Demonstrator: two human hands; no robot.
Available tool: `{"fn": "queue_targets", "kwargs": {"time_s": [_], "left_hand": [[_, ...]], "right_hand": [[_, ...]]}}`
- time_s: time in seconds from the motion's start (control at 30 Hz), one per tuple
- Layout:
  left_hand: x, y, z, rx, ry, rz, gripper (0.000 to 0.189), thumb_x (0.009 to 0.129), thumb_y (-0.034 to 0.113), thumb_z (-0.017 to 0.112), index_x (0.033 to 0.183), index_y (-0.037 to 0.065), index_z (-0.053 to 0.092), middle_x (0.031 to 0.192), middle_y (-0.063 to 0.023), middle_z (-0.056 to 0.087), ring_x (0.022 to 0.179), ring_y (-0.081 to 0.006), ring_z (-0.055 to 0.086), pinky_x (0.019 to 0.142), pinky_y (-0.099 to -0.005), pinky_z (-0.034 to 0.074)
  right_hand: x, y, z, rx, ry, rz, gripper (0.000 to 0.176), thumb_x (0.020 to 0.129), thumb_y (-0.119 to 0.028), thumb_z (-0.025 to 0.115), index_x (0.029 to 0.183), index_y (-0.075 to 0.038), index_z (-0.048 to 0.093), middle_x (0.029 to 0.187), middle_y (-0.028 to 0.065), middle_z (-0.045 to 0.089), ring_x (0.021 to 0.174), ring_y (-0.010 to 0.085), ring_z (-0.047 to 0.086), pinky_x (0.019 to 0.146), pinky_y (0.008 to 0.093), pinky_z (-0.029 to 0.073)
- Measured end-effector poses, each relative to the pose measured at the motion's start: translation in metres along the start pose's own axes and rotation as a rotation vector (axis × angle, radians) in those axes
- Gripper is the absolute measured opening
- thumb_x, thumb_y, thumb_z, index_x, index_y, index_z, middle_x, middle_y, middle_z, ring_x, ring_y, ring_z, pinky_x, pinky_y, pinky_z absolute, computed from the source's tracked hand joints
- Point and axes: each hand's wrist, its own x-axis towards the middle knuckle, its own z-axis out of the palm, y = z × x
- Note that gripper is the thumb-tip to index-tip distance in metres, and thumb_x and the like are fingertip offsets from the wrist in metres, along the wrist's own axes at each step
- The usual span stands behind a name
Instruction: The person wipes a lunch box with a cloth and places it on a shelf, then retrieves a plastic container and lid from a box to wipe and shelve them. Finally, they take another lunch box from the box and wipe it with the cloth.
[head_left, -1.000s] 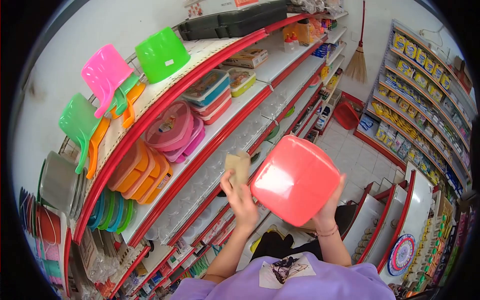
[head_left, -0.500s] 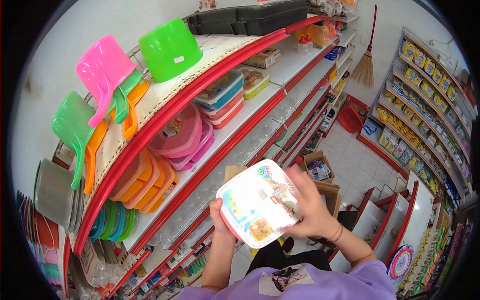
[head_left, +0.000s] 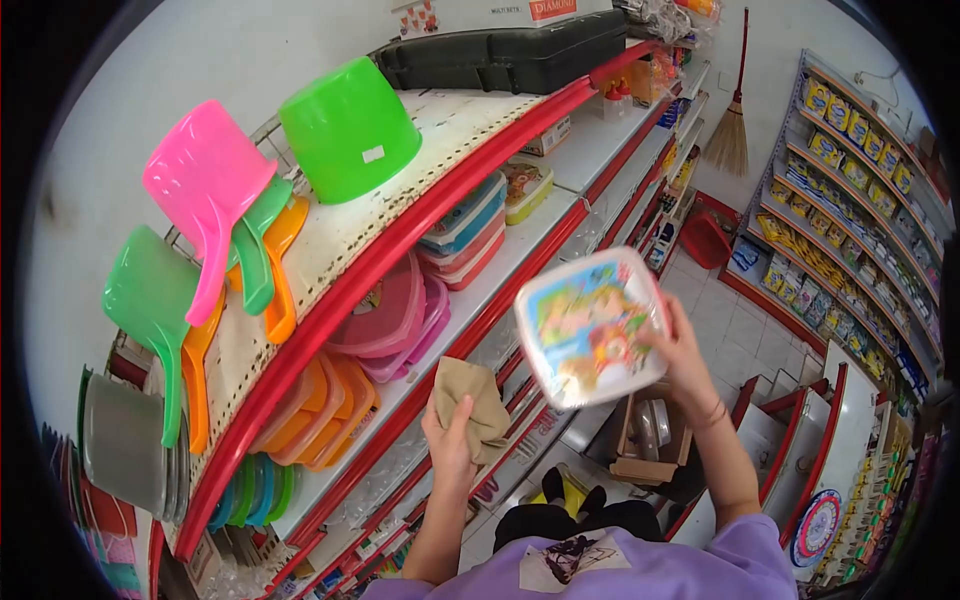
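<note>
1. The right hand (head_left: 690, 360) grasps a lunch box (head_left: 590, 325) by one edge, with the fingers curled behind it. The box is up in the air in front of the shelves, tilted, with its picture lid facing the camera. It touches nothing but that hand.
2. The left hand (head_left: 450, 445) is clenched round a tan cloth (head_left: 470, 395). It is held lower than the box and to its left, and the cloth is apart from the box.
3. Main risk: the box is held at one edge only. A push on the far side could probably lever it out of the fingers.
4. A dropped box would likely land in the open cardboard box (head_left: 650, 440) right below, or on the tiled floor (head_left: 740, 320). I cannot tell whether the lid is clipped tight — if it is loose, a knock could pop it off.
5. Edges to mind: the red shelf edge (head_left: 520, 295) runs just beside the left hand. Stacked pink containers (head_left: 395, 320) sit close behind the cloth. Higher up, the top shelf juts out with a green bowl (head_left: 345, 130) and coloured scoops (head_left: 205, 180), so a wide upward swing to the left could catch them.
6. Open room lies to the right and ahead. The aisle is open there, and the opposite shelves (head_left: 850, 200) stand well apart from both hands.
</note>
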Motion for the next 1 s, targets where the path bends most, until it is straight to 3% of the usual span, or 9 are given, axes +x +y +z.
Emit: {"fn": "queue_targets", "kwargs": {"time_s": [0.13,0.27,0.33,0.4,0.53,0.7,0.83,0.93,1.0], "left_hand": [[-0.002,-0.006,-0.014,0.078,-0.028,-0.057,0.035,0.083,0.004,0.059,0.116,-0.002,0.048,0.104,-0.0096,0.058,0.092,-0.0165,0.058,0.079,-0.0285,0.047],[-0.012,-0.021,-0.029,0.096,-0.034,-0.168,0.035,0.080,0.003,0.061,0.113,-0.003,0.050,0.101,-0.0097,0.059,0.090,-0.0165,0.058,0.078,-0.0275,0.047],[-0.015,-0.034,-0.039,0.168,-0.035,-0.198,0.036,0.079,0.002,0.061,0.113,-0.003,0.050,0.102,-0.0097,0.059,0.090,-0.0165,0.058,0.079,-0.0273,0.046],[-0.019,-0.042,-0.044,0.185,-0.035,-0.232,0.036,0.080,0.002,0.061,0.114,-0.003,0.050,0.102,-0.0096,0.059,0.091,-0.0162,0.058,0.079,-0.0271,0.046],[-0.022,-0.051,-0.061,0.209,-0.037,-0.297,0.037,0.080,0.002,0.061,0.115,-0.003,0.050,0.101,-0.0091,0.060,0.091,-0.0157,0.058,0.079,-0.0269,0.046],[-0.020,-0.059,-0.090,0.282,-0.029,-0.309,0.035,0.081,0.004,0.060,0.115,-0.002,0.050,0.100,-0.0094,0.060,0.088,-0.0144,0.058,0.077,-0.0257,0.046],[-0.020,-0.059,-0.105,0.530,0.089,-0.444,0.054,0.083,0.014,0.056,0.131,-0.002,0.036,0.118,-0.0195,0.051,0.100,-0.0279,0.055,0.079,-0.0359,0.049],[-0.015,-0.076,-0.124,0.491,0.055,-0.454,0.057,0.083,0.018,0.059,0.132,0.000,0.037,0.122,-0.0203,0.050,0.106,-0.0281,0.052,0.085,-0.0365,0.046],[-0.012,-0.079,-0.126,0.501,-0.033,-0.412,0.057,0.083,0.020,0.059,0.132,0.002,0.038,0.122,-0.0205,0.049,0.109,-0.0283,0.050,0.088,-0.0369,0.044]], "right_hand": [[0.089,0.005,-0.023,0.397,0.025,0.172,0.039,0.082,-0.010,0.054,0.119,-0.006,0.042,0.108,0.0103,0.056,0.096,0.0193,0.058,0.082,0.0332,0.049],[0.182,0.019,-0.033,0.455,0.051,0.253,0.046,0.076,-0.022,0.053,0.116,-0.003,0.046,0.106,0.0081,0.057,0.099,0.0199,0.056,0.090,0.0399,0.042],[0.211,0.008,-0.015,0.520,0.119,0.248,0.045,0.076,-0.019,0.049,0.116,0.000,0.044,0.107,0.0136,0.057,0.096,0.0250,0.058,0.084,0.0392,0.046],[0.238,0.005,0.002,0.365,0.167,0.242,0.043,0.075,-0.021,0.051,0.113,-0.001,0.047,0.103,0.0128,0.059,0.093,0.0239,0.059,0.082,0.0367,0.047],[0.300,0.021,0.033,0.107,0.174,0.129,0.043,0.076,-0.028,0.058,0.110,-0.003,0.051,0.097,0.0092,0.059,0.084,0.0219,0.059,0.074,0.0420,0.048],[0.356,0.042,0.052,-0.146,0.145,0.094,0.041,0.079,-0.034,0.055,0.105,-0.002,0.055,0.089,0.0076,0.058,0.076,0.0185,0.055,0.070,0.0344,0.047],[0.381,0.055,0.052,-0.374,0.041,-0.078,0.043,0.080,-0.040,0.054,0.099,-0.002,0.058,0.084,0.0056,0.056,0.073,0.0167,0.051,0.069,0.0345,0.045],[0.370,0.039,0.053,-0.509,0.064,0.224,0.041,0.080,-0.038,0.054,0.093,0.000,0.059,0.080,0.0047,0.055,0.071,0.0157,0.050,0.066,0.0327,0.043],[0.360,0.029,0.054,-0.371,0.057,0.204,0.038,0.080,-0.035,0.054,0.090,0.002,0.058,0.077,0.0049,0.054,0.070,0.0163,0.050,0.065,0.0304,0.041]]}}
